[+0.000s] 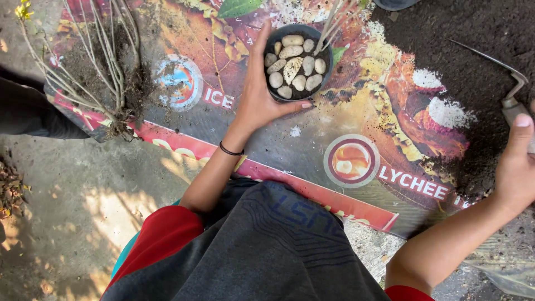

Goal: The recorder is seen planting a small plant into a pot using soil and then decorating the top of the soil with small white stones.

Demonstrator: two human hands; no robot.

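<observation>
A small black pot [327, 56] filled with several pale pebbles [295, 67] stands on a printed banner sheet [267, 139]. Thin plant stems rise from the pot's right side. My left hand [257, 95] wraps around the pot's left and lower rim, thumb under it. A black band circles that wrist. At the right edge my right hand [515, 167] grips the white handle of a metal garden trowel [510, 83], whose thin blade points up-left over dark soil [473, 44].
A bare-rooted shrub [106, 83] with thin stems and a soil clump lies on the banner at the left. Loose soil covers the banner's right side. Grey concrete ground [83, 212] lies below. My knee in dark cloth fills the bottom centre.
</observation>
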